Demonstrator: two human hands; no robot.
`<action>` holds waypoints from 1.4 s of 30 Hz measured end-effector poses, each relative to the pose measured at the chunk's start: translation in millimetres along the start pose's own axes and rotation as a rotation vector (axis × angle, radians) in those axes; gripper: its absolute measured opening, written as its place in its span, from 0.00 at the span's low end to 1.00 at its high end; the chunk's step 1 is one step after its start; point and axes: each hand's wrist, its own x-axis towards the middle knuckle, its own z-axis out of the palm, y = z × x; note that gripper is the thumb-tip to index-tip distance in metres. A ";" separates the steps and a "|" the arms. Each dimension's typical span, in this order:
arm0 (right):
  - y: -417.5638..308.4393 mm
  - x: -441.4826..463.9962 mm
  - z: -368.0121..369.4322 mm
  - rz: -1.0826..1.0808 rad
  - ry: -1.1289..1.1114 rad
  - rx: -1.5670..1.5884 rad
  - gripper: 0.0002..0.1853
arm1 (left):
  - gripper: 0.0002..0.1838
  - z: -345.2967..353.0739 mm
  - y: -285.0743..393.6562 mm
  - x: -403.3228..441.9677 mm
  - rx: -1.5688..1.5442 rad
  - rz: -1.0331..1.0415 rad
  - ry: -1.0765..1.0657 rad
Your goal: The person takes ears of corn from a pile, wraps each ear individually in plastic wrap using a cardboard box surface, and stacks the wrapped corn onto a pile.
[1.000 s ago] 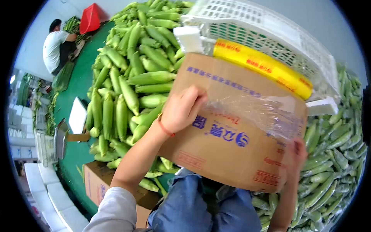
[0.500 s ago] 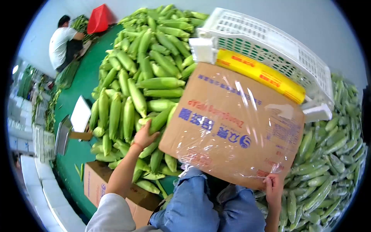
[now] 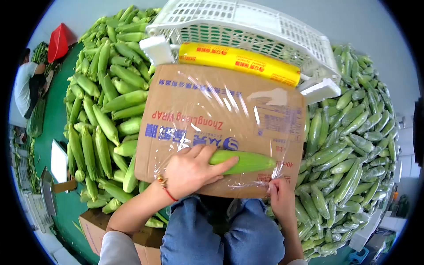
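Observation:
An ear of corn [image 3: 247, 162] in its green husk lies across the lower part of a cardboard box [image 3: 154, 128], on clear plastic film. My left hand [image 3: 194, 167] is closed around its left end. At the box's lower right, my right hand [image 3: 281, 194] pinches the edge of the film, close to the ear's tip. The film stretches over the box from a yellow roll [image 3: 238, 61], which is held between white end supports in front of a white plastic crate [image 3: 260, 22].
Unwrapped corn [image 3: 106, 106] is heaped to the left, film-wrapped corn [image 3: 353, 150] to the right. An open carton [image 3: 95, 227] stands by my left leg. A scale [image 3: 55, 176] is farther left. A person [image 3: 27, 86] squats near a red bin [image 3: 58, 44].
My left hand has carried an ear of corn from the left heap onto the film over the box. My right hand still pinches the film's edge. The view has shifted to the right.

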 end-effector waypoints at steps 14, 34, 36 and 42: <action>-39.7 122.8 51.0 -0.707 0.279 -0.483 0.21 | 0.13 31.7 -9.3 -77.7 -0.133 -0.266 0.204; -50.2 83.0 42.3 -0.705 0.100 -0.375 0.24 | 0.39 18.2 25.8 -10.2 -0.139 -0.307 -0.136; -58.7 92.8 46.8 -0.911 0.179 -0.491 0.25 | 0.36 35.1 -8.1 23.7 -0.061 -0.344 -0.031; -64.1 137.1 43.3 -0.878 0.067 -0.638 0.30 | 0.10 38.2 -32.9 77.0 -0.059 -0.254 0.168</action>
